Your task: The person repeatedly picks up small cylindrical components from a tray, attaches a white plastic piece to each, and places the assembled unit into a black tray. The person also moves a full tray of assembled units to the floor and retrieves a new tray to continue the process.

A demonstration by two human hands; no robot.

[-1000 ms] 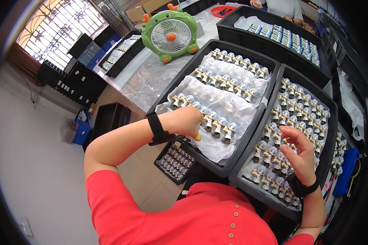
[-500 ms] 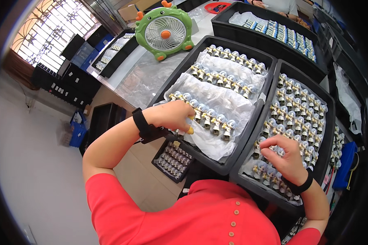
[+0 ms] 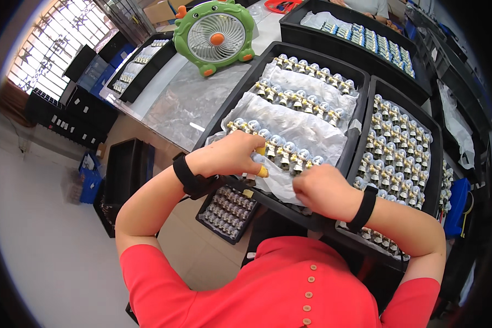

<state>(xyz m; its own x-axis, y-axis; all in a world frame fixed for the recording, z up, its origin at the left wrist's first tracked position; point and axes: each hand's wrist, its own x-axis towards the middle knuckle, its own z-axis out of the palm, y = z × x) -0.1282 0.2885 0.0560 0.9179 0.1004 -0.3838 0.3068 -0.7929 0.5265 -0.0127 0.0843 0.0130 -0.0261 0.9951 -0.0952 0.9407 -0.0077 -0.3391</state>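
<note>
My left hand (image 3: 232,154) reaches over the left black tray (image 3: 213,124), yellow covers on its thumb and a fingertip. Thumb and finger are apart beside a row of small figurines (image 3: 287,153) with pale blue hair, above the white lining sheet (image 3: 281,183); the other fingers are hidden. My right hand (image 3: 328,192) is closed, its curled fingers at the near right of that sheet, by the row's end. Whatever those fingers hold is hidden. Two further figurine rows lie farther back in this tray.
A second black tray (image 3: 434,188) with several figurine rows adjoins on the right. Behind stands a deeper tray (image 3: 311,41) of blue-and-white pieces, a person beyond it. A green animal-shaped fan (image 3: 216,33) stands on the table. Another figurine tray (image 3: 228,216) is lower down.
My right hand has moved left from above the right tray to the near edge of the left tray. My left hand stays by the same row, thumb and finger still apart.
</note>
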